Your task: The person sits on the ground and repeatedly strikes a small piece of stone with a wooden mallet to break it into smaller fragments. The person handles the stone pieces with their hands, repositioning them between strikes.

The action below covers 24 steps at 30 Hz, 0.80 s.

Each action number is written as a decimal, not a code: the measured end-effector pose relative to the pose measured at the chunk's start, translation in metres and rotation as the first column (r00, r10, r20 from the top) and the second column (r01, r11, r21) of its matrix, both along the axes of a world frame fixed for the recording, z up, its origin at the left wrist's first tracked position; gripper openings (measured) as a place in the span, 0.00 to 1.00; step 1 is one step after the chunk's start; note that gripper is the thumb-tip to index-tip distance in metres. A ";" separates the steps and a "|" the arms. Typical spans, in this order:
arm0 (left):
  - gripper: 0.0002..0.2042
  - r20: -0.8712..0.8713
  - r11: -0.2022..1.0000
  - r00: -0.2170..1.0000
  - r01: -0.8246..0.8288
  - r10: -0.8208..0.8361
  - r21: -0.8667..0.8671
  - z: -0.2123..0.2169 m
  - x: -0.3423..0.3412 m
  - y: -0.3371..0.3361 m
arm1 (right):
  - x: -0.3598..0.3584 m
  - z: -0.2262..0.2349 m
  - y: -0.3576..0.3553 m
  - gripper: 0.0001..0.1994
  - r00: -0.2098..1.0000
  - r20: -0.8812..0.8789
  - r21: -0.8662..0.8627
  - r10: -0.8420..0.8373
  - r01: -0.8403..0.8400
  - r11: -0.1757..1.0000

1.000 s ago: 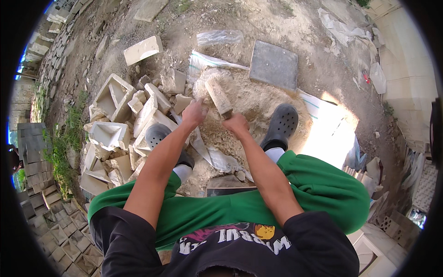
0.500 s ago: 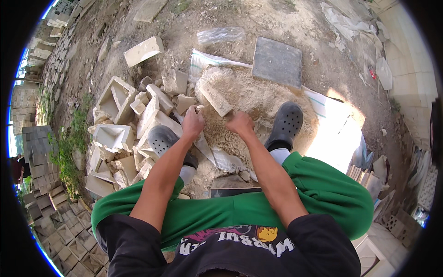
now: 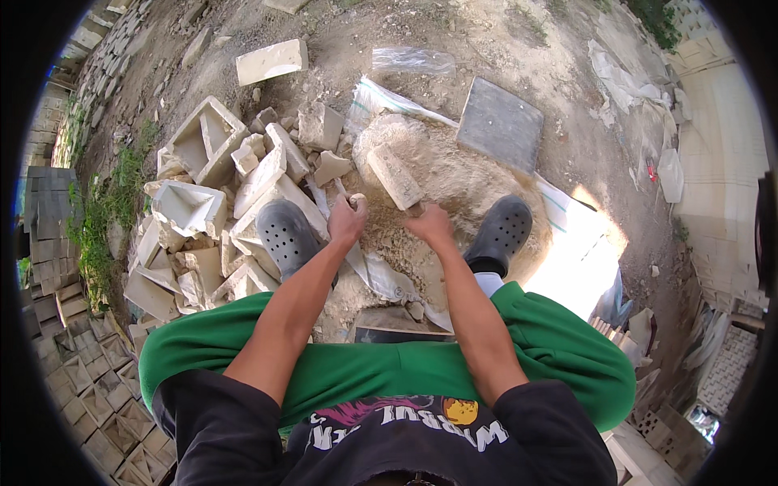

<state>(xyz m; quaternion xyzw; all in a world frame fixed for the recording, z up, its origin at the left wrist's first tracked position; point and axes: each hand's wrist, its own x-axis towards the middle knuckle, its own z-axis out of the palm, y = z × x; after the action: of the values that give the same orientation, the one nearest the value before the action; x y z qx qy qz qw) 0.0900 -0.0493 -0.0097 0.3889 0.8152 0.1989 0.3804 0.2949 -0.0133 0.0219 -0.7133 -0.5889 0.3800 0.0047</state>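
Left: a heap of broken pale blocks (image 3: 259, 182), with 2 hollow box-shaped pieces visible. A dark perforated clog (image 3: 285, 235) stands against it. Left hand (image 3: 347, 220): fingers closed round a small pale lump (image 3: 356, 198), near the heap. Centre: a dust-coated, block-headed mallet (image 3: 394, 176), head slanted across crushed pale material (image 3: 478, 182); contact between the 2 cannot be told. Right hand (image 3: 428, 224): fist wrapped round the mallet's handle, close to the head. Right: the other clog (image 3: 502, 227), a grey square slab (image 3: 500, 124) and a sunlit white sheet (image 3: 587, 251).
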 end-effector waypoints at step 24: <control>0.14 -0.074 0.956 0.996 0.065 -0.045 0.285 -0.007 0.069 0.012 | 0.036 -0.001 -0.004 0.17 0.833 -0.340 -0.048 -0.436 0.448 0.893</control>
<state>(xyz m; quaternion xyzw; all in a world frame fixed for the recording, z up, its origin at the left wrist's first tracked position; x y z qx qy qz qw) 0.1585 -0.0375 -0.0165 0.4688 0.7787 0.2913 0.2982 0.3309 -0.0175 0.0205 -0.7527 -0.4045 0.4767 0.2065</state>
